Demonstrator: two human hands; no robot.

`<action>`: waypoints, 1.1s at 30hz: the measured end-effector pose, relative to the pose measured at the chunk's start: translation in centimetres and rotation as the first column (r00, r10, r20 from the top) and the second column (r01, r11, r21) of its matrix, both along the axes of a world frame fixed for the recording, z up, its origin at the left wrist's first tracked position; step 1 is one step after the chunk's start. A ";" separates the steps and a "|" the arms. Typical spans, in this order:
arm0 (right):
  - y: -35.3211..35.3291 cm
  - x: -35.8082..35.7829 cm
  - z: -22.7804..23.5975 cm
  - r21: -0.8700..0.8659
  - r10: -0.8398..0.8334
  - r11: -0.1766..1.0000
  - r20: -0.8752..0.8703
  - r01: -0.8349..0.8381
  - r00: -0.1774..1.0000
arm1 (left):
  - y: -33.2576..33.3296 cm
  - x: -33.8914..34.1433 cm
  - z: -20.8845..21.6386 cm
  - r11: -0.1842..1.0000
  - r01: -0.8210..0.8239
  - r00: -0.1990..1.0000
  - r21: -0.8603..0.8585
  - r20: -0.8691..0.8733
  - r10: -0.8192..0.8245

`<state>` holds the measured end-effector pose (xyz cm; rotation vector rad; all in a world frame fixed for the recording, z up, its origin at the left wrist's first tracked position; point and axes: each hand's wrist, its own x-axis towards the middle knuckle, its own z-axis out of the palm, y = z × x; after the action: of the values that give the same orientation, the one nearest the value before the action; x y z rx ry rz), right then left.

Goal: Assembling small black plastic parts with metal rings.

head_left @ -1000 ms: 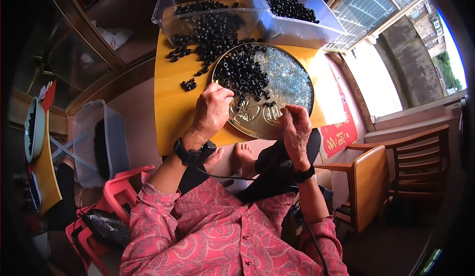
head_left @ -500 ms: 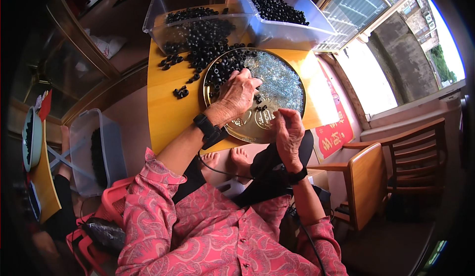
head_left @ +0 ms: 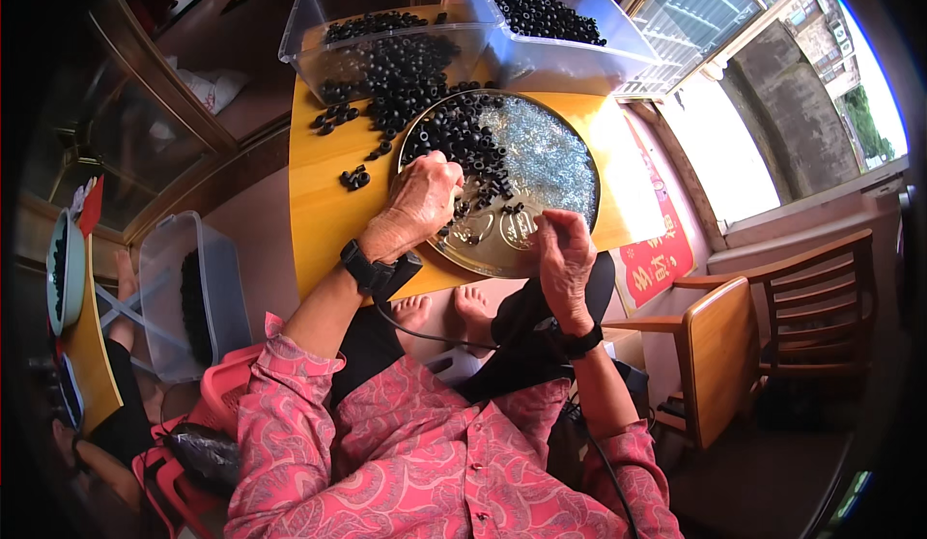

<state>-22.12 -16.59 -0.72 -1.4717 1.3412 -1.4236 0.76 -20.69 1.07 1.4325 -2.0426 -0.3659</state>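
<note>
A round gold-coloured tray [head_left: 495,257] holds a heap of small black rings [head_left: 475,133] and a spread of tiny clear, glittering pieces [head_left: 550,157]. My left hand [head_left: 420,201] is over the tray's left edge, beside the black rings. Its fingers are curled together, and whatever they hold is hidden. At the tray's lower right edge, my right hand [head_left: 567,261] has thumb and fingertips pinched together. Anything in that pinch is too small to make out. A few black rings lie loose between the hands on the bare part of the tray.
On the yellow table [head_left: 328,196], more black rings [head_left: 401,70] spill from a tipped clear bin [head_left: 386,51]. Another clear bin [head_left: 565,61] with black rings stands beside it. Left are a floor bin [head_left: 227,297] and another person's arm [head_left: 106,471]. A wooden chair [head_left: 719,355] stands right.
My left hand has moved left and toward me, from the middle of the black rings to the tray's left edge. More black rings now show mid-tray. My right hand has barely moved.
</note>
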 end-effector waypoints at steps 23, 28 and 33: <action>0.9 0.6 1.0 -0.142 0.107 0.978 -0.300 -0.155 0.948 | 2.0 1.0 0.6 0.995 -0.095 0.995 -0.032 0.006 0.095; 1.5 1.8 1.7 -0.184 0.191 0.932 -0.485 -0.313 0.853 | 3.8 2.0 1.5 0.990 -0.098 0.910 0.097 -0.393 0.129; 1.7 1.5 1.9 -0.127 0.182 0.944 -0.566 -0.303 0.804 | 7.3 1.3 0.3 0.897 0.213 0.437 0.387 -0.859 0.266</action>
<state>-20.62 -14.93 1.18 -2.2336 1.2766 -1.0308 2.03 -13.39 1.34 1.0708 -1.0187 -1.3542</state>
